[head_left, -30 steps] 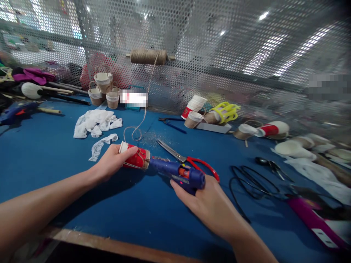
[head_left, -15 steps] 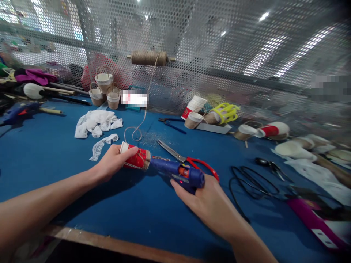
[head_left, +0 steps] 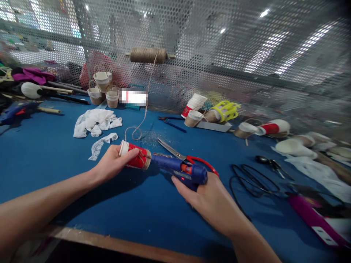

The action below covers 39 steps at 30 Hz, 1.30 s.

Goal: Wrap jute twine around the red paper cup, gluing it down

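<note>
My left hand point(head_left: 112, 162) is closed round a red and white paper cup point(head_left: 141, 160) lying on its side, its brown-edged end turned right. Twine point(head_left: 146, 109) runs from the cup's side up to a spool point(head_left: 148, 55) on the mesh. In my right hand point(head_left: 211, 197) is a blue hot glue gun point(head_left: 175, 165) with a small red light showing. Its nozzle points left at the cup's brown-edged end, very close to it; whether they touch I cannot tell. Just behind the gun lie red-handled scissors point(head_left: 175, 150), open on the blue table.
White lace point(head_left: 94, 122) lies back left, near small twine-handled cups point(head_left: 102, 87). Pliers point(head_left: 172, 123), stacked paper cups point(head_left: 194, 104) and a yellow plastic piece point(head_left: 227, 110) stand at the back. A black cable point(head_left: 252, 182) and a purple power strip point(head_left: 312, 219) lie right.
The glue gun has drawn slightly right, away from the cup, leaving a small gap at the cup's end. The cup has turned a little in my left hand.
</note>
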{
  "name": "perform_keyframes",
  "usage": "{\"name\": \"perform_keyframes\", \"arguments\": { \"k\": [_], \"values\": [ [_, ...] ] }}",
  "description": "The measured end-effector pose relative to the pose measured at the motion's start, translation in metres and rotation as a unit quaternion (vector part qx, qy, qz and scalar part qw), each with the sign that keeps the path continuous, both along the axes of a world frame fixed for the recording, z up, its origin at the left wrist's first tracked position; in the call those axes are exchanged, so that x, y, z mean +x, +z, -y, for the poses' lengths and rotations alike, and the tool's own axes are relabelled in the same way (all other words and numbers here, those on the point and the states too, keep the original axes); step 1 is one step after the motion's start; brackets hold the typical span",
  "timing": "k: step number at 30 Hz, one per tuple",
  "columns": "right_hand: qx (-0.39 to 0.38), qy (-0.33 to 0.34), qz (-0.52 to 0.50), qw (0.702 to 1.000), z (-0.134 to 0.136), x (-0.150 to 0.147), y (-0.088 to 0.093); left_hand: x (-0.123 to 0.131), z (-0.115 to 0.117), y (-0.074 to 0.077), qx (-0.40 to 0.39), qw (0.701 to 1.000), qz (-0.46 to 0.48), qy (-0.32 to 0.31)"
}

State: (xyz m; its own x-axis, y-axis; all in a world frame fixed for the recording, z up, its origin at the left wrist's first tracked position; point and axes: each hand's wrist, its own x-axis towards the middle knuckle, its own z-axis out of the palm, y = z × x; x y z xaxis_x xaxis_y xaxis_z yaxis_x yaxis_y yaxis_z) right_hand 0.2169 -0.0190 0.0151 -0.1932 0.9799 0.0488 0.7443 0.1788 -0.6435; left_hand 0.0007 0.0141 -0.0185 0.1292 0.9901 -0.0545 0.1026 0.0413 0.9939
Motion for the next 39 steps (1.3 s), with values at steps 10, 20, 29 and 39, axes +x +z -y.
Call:
{"name": "perform_keyframes", "arguments": {
  "k": [10,20,29,39],
  "values": [
    [-0.027,-0.013,-0.002,1.0,-0.001,0.0,0.006,-0.001,0.003,-0.003,0.046,0.999,-0.015,-0.017],
    [-0.021,-0.013,-0.005,1.0,-0.003,-0.003,0.009,-0.004,0.005,-0.003,0.085,0.992,-0.085,-0.034],
    [-0.034,-0.022,-0.001,0.999,-0.001,-0.003,0.01,-0.003,0.003,-0.004,0.078,0.994,-0.065,-0.033],
    [-0.026,-0.009,0.004,1.0,0.0,-0.002,0.01,-0.002,0.002,-0.003,0.055,0.997,-0.045,-0.009]
  ]
}}
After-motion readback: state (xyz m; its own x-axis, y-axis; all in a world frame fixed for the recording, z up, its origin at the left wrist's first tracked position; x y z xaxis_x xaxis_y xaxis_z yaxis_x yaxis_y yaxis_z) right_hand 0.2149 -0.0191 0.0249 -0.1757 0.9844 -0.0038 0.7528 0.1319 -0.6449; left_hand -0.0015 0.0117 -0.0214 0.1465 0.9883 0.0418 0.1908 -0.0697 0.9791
